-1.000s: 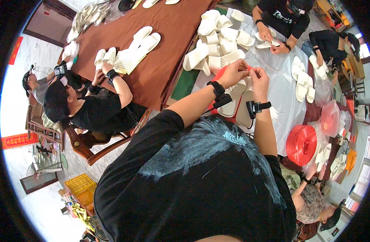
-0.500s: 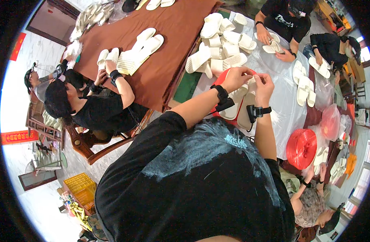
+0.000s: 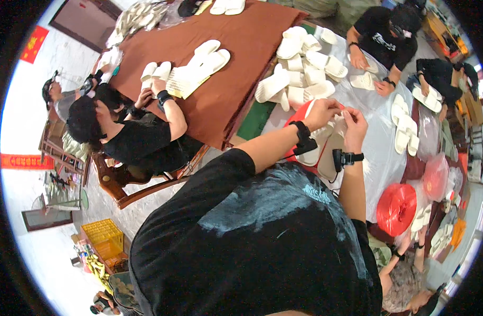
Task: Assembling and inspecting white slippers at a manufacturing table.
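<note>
My left hand point(image 3: 322, 112) and my right hand point(image 3: 354, 128) meet just above a pair of cream slippers point(image 3: 333, 150). Thumb and fingers of each hand are pinched together, the fingertips close to each other. Whatever sits between them is too small or hidden to name. The slippers lie side by side, toes partly covered by my hands and left forearm. Beneath them shows a red, round-edged thing point(image 3: 303, 114), mostly hidden. Beyond my hands a loose pile of cream slippers point(image 3: 303, 66) lies on the plastic-covered table point(image 3: 377, 174).
A big red roll point(image 3: 397, 209) stands to my right, near paired slippers point(image 3: 405, 126). At left is a brown-covered table point(image 3: 141, 47), where a co-worker point(image 3: 130, 139) handles slippers. Another co-worker point(image 3: 383, 39) works across from me. A yellow crate point(image 3: 103, 237) stands at lower left.
The whole view has shifted slightly, so most things appear farther right. My hands stay pinched over the slippers. The co-worker across from me has moved the slippers in their hands apart.
</note>
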A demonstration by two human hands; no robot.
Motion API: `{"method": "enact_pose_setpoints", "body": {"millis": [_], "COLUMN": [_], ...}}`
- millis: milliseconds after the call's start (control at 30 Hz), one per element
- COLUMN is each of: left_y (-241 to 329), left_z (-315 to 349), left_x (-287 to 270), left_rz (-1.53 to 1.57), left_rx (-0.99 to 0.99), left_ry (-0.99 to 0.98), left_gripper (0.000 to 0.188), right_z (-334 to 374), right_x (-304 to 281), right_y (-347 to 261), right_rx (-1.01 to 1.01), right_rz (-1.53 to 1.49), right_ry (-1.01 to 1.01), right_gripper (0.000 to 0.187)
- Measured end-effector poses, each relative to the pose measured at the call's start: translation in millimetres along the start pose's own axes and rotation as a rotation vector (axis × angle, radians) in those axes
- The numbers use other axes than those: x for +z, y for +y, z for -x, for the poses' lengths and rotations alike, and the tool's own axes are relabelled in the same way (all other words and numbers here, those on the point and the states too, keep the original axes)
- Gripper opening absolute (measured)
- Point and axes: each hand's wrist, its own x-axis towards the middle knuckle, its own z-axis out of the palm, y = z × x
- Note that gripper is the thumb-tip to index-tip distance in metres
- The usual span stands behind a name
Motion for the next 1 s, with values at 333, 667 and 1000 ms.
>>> {"method": "enact_pose_setpoints", "body": {"millis": [333, 667, 1000], "left_y": [0.9, 0.3, 1.1], "left_z": [6.3, 4.1, 3.8], "left_x": [3.4, -0.7, -1.5], "left_rz": [0.100, 0.031, -0.070], "left_rx": [-0.008, 0.006, 0.079], "left_ry": [-0.016, -0.006, -0.004], "left_gripper": [0.006, 0.006, 0.006], "right_z": [-3.6, -5.3, -1.8], "right_x": [-7.5, -3.4, -1.3], "right_y": [13.4, 9.6, 5.1], "right_rx": [0.056, 0.073, 0.087], "right_rz": [-0.075, -0.024, 0.008], "right_ry": [-0.055, -0.041, -0.063], "right_gripper": [0.010, 0.009, 0.006]}}
